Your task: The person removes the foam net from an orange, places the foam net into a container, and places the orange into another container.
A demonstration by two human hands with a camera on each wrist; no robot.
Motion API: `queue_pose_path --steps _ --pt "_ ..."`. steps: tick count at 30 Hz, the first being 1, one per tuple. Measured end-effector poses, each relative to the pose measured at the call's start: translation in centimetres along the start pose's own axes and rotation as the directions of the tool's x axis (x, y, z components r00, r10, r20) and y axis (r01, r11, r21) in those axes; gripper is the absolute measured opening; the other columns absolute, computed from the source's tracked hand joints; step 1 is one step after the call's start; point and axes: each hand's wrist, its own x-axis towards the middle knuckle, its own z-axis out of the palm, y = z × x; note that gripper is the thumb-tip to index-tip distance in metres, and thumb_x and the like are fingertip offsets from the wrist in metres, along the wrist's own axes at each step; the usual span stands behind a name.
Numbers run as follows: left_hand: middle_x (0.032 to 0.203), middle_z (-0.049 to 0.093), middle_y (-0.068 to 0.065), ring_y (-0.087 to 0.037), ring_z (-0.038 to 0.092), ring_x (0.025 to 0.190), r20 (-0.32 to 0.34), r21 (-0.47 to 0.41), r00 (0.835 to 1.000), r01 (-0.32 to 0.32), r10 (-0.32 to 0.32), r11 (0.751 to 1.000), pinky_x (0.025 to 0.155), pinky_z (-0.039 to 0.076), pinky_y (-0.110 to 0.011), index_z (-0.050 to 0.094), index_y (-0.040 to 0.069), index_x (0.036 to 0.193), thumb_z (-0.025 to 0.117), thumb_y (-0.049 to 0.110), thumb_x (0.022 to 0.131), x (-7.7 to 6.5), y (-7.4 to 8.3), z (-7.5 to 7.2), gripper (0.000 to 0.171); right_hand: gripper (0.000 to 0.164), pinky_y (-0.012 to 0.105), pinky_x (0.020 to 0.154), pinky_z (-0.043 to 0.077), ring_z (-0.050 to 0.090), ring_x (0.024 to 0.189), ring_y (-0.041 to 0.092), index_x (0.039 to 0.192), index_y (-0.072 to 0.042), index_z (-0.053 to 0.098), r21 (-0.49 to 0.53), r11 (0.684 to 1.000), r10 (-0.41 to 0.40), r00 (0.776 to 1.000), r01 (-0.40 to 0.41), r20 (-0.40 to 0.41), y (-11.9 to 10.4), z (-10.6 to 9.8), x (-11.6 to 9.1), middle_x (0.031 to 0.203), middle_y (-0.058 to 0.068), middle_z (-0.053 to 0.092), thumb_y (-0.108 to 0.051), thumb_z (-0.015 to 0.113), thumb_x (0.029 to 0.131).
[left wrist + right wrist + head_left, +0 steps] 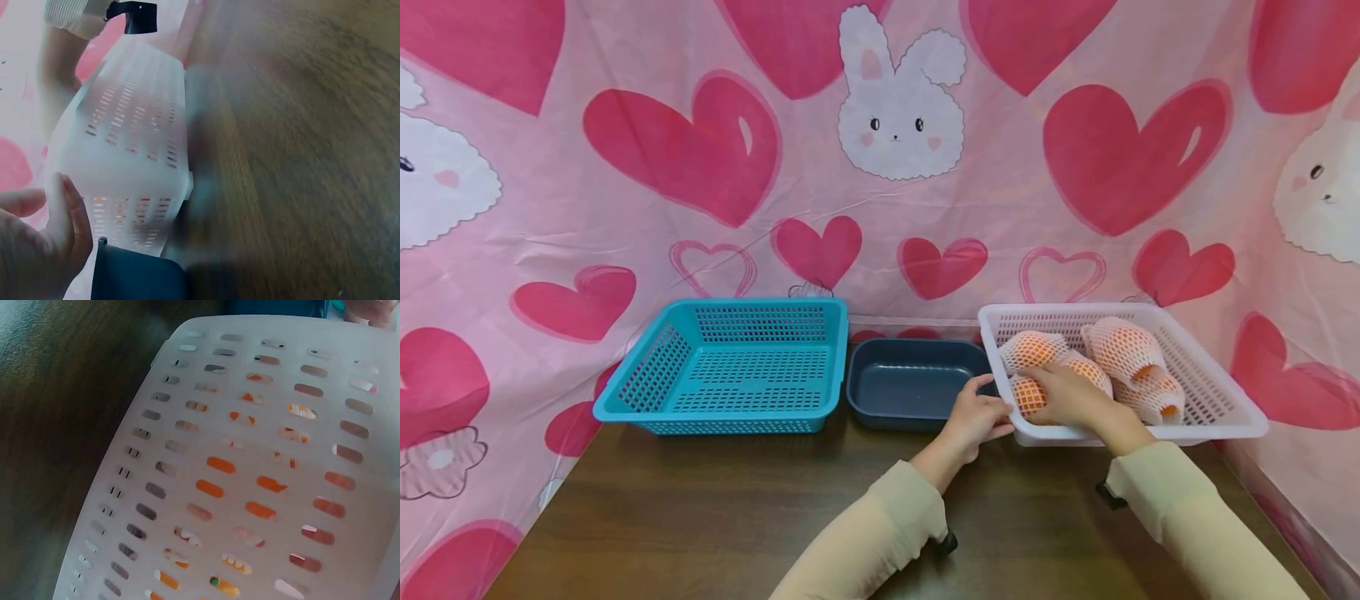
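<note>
Five netted fruits (pixel 1123 343) sit in the white basket (pixel 1217 432). My right hand (pixel 1070 397) is on one — I can't tell how tight. My left hand (pixel 973 421), fingers straight, touches the basket's corner. A sliding net (pixel 1028 395) could drop fruit.

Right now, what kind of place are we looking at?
Maybe a small indoor work corner: a wooden table holds a turquoise basket and a white basket of net-wrapped orange things, before a pink bunny-and-heart backdrop.
</note>
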Motion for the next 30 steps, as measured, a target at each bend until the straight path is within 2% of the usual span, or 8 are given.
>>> queue_pose_path --steps 5,11,18,24,30 --pt "0.101 0.067 -0.012 -0.017 0.064 0.079 -0.003 -0.019 1.000 0.001 -0.001 1.000 0.080 0.060 -0.039 0.045 0.005 0.145 0.065 -0.009 0.091 0.08 -0.09 0.13 0.059 0.078 0.069 0.095 0.044 0.053 0.120 0.054 0.138 0.002 0.057 -0.011 1.000 0.025 0.999 -0.024 0.044 -0.35 -0.22 0.12 0.132 0.035 0.055 -0.027 0.091 0.074" --pt "0.103 0.066 -0.012 -0.018 0.065 0.082 -0.002 -0.025 1.000 0.012 -0.012 1.000 0.082 0.059 -0.041 0.045 0.005 0.145 0.065 -0.009 0.092 0.07 0.06 0.18 0.059 0.076 0.067 0.096 0.045 0.054 0.118 0.054 0.135 0.003 0.059 -0.043 0.999 -0.016 1.000 0.016 0.015 -0.35 -0.10 0.25 0.129 0.034 0.057 -0.024 0.092 0.073" --pt "0.102 0.067 -0.012 -0.019 0.065 0.082 -0.001 -0.017 1.000 0.021 -0.021 1.000 0.083 0.059 -0.042 0.044 0.005 0.146 0.065 -0.009 0.093 -0.01 0.16 0.20 0.059 0.077 0.069 0.097 0.043 0.052 0.121 0.054 0.138 0.002 0.057 -0.019 1.000 0.011 0.999 -0.011 0.032 -0.43 0.00 0.33 0.132 0.035 0.054 -0.022 0.092 0.074" --pt "0.103 0.066 -0.012 -0.019 0.065 0.084 0.000 -0.020 0.999 0.035 -0.035 0.999 0.083 0.059 -0.041 0.044 0.006 0.147 0.065 -0.009 0.093 0.00 0.28 0.20 0.059 0.076 0.068 0.094 0.046 0.054 0.117 0.052 0.138 0.002 0.056 -0.023 1.000 0.011 0.998 -0.009 0.064 -0.45 -0.12 0.35 0.129 0.035 0.054 -0.015 0.091 0.073" --pt "0.103 0.066 -0.013 -0.019 0.066 0.084 0.003 -0.021 0.998 0.061 -0.061 0.998 0.083 0.059 -0.040 0.043 0.008 0.147 0.065 -0.007 0.094 -0.13 0.29 0.12 0.060 0.076 0.067 0.091 0.048 0.056 0.113 0.050 0.137 0.001 0.057 0.001 1.000 0.017 0.997 -0.017 0.071 -0.50 -0.12 0.35 0.128 0.035 0.054 -0.014 0.092 0.072"
